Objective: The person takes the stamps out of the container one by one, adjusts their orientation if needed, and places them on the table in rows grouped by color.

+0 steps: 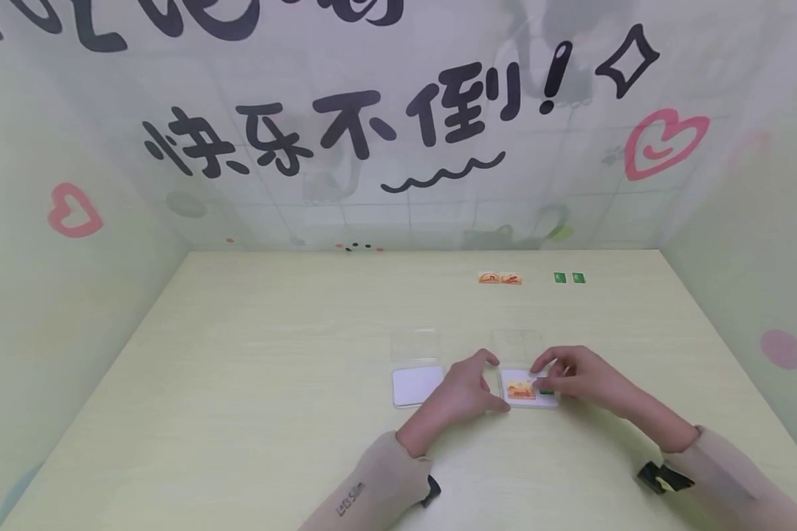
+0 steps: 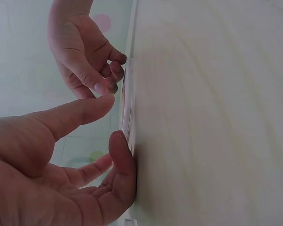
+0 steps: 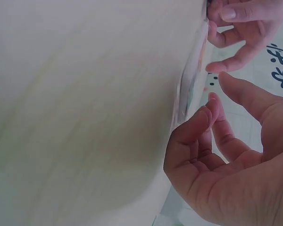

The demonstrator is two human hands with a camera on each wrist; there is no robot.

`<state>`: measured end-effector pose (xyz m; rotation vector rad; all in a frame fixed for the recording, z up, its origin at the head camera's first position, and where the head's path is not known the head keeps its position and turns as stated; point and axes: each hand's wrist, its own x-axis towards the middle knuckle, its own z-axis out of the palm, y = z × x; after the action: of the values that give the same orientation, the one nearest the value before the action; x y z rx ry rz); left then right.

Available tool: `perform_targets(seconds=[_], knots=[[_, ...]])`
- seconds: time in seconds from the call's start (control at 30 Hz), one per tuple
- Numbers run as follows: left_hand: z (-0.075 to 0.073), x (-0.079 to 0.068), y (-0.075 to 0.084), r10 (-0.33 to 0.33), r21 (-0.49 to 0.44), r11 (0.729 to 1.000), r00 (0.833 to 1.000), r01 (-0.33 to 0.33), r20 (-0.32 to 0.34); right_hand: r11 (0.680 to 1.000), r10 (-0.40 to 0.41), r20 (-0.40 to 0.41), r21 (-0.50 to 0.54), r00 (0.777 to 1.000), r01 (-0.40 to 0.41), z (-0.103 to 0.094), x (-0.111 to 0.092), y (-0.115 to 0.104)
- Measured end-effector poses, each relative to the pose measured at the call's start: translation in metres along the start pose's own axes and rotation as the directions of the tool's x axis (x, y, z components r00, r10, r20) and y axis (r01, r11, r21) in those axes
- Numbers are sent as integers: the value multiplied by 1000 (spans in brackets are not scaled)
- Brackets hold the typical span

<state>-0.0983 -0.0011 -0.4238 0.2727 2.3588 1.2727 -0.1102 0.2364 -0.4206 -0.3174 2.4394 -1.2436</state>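
On the worktop [image 1: 272, 354], the left hand [image 1: 463, 387], thumb and fingers spread, is bracketing the white-lined case's [image 1: 516, 375] left edge, seemingly steadying it; the right hand [image 1: 586, 377], fingertips slightly parted, is reaching over the green card [image 1: 547, 391] beside the orange one [image 1: 521, 391].

Left beige fabric sleeve [image 1: 387, 476], marked with small dark slanted lettering [image 1: 350, 499]; matching right beige fabric sleeve [image 1: 737, 472]; black fitting [image 1: 651, 478] near each cuff.
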Motion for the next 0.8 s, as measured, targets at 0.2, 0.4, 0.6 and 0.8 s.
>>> perform_targets(seconds=[0.2,0.4,0.6,0.8], knots=[[3,1,-1,13,15,1000,1000,-13,-20,1000,-5,4,19,1000,4,5,1,4],[4,2,-1,8,15,1000,1000,-7,-25,1000,-6,-18,-4,1000,6,7,1,6],[5,1,-1,23,18,1000,999,-22,-30,997,10,-61,-73,998,-15,10,2,5],[5,0,0,41,34,999,999,-40,-33,995,11,-89,-100,996,-20,13,3,5]])
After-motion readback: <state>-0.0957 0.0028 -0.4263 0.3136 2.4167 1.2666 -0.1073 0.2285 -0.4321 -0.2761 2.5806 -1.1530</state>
